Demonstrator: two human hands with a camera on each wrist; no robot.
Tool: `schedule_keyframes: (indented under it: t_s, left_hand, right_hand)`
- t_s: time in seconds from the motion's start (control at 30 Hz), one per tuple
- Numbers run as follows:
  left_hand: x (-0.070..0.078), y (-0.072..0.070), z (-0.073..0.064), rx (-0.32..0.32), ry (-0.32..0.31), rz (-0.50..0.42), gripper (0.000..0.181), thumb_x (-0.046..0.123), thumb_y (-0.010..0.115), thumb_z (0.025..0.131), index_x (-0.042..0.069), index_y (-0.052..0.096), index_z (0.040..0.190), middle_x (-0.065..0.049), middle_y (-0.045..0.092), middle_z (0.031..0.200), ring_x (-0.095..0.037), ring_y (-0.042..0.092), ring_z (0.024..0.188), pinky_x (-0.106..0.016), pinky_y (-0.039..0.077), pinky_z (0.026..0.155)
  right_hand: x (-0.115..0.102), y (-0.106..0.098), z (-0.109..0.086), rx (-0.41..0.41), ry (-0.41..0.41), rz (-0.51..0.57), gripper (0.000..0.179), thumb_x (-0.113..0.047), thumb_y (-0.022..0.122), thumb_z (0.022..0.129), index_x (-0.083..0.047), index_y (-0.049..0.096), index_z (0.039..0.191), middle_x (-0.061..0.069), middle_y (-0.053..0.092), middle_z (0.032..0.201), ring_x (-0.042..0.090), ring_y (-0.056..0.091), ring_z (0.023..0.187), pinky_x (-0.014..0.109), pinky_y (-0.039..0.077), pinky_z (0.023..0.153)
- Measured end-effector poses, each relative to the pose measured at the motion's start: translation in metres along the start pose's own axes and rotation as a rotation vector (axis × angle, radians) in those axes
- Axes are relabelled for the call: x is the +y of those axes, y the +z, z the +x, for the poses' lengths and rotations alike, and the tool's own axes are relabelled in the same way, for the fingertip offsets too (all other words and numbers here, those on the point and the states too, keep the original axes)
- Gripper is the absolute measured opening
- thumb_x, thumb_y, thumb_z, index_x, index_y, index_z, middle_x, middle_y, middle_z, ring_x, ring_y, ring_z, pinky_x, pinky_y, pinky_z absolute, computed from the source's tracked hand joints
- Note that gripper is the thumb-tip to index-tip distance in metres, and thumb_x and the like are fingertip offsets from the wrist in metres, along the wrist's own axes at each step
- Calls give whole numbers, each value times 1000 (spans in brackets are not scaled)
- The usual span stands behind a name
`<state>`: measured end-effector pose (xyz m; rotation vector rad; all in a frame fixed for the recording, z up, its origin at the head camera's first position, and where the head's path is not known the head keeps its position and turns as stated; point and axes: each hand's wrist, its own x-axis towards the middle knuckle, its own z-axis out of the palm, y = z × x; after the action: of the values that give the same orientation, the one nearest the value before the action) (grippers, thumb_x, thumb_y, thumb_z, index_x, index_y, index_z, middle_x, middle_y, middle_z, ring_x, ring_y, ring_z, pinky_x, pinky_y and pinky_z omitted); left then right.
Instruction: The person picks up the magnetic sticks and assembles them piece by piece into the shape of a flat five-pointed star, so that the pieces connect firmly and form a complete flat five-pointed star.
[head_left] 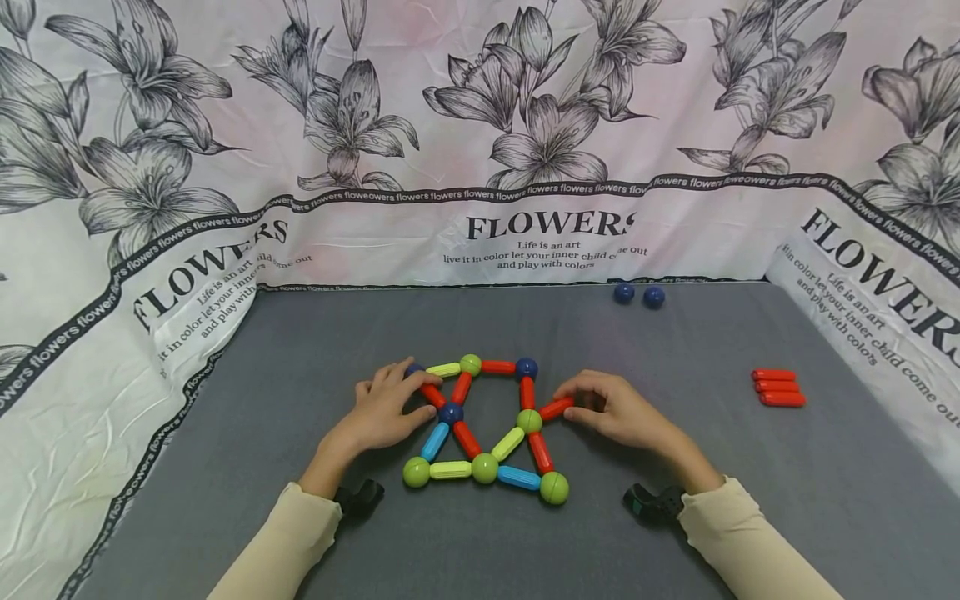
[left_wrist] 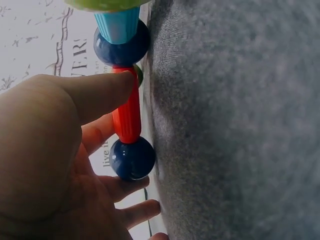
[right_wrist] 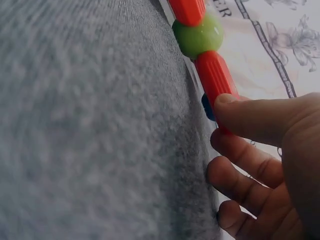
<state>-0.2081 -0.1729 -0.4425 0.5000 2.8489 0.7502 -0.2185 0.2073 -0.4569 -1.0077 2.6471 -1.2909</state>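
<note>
A flat frame of coloured rods and balls lies on the grey table in the head view. My left hand (head_left: 384,410) pinches a red rod (left_wrist: 128,117) at the frame's upper left, thumb on one side, a finger behind. That rod joins a dark blue ball (left_wrist: 133,158) to another dark blue ball (head_left: 451,413). My right hand (head_left: 624,410) pinches the outer end of a second red rod (right_wrist: 214,72) between thumb and forefinger. Its inner end meets a green ball (head_left: 529,421) on the frame's right side. The right hand's other fingers curl below.
Several red, yellow-green and light blue rods, such as a blue rod (head_left: 519,477), link the frame's balls. Three loose red rods (head_left: 778,387) lie side by side at the right. Two dark blue balls (head_left: 624,292) sit near the back edge, before a flower-printed cloth (head_left: 375,242).
</note>
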Motion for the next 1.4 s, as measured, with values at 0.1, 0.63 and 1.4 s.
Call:
schedule_keyframes:
  t_s: [0.1,0.63,1.4]
  left_hand:
    - [2,0,-1,11,8,-7,43,35,64,100,28,56,141,-19,17,170,-46,19,152,-69,19,105]
    - [16,-7,-8,-130,107,32,70,51,76,86,25,54,147,-12,15,171,-48,13,153,-74,21,108]
    - [3,-3,-1,49,23,50,61,38,67,97,28,46,153,-15,28,167,-46,32,147,-71,27,105]
  right_hand:
    - [1,0,-1,-15,1,0,20,-11,77,91,-19,74,109,-4,67,95,8,49,65,22,41,58]
    - [-1,-4,-6,-114,54,27,20,-16,78,90,-19,73,110,-6,67,90,8,51,65,23,43,58]
    - [58,-128,-90,450,352,-343,24,-25,78,91,-12,76,112,-19,59,103,-3,45,92,25,36,75]
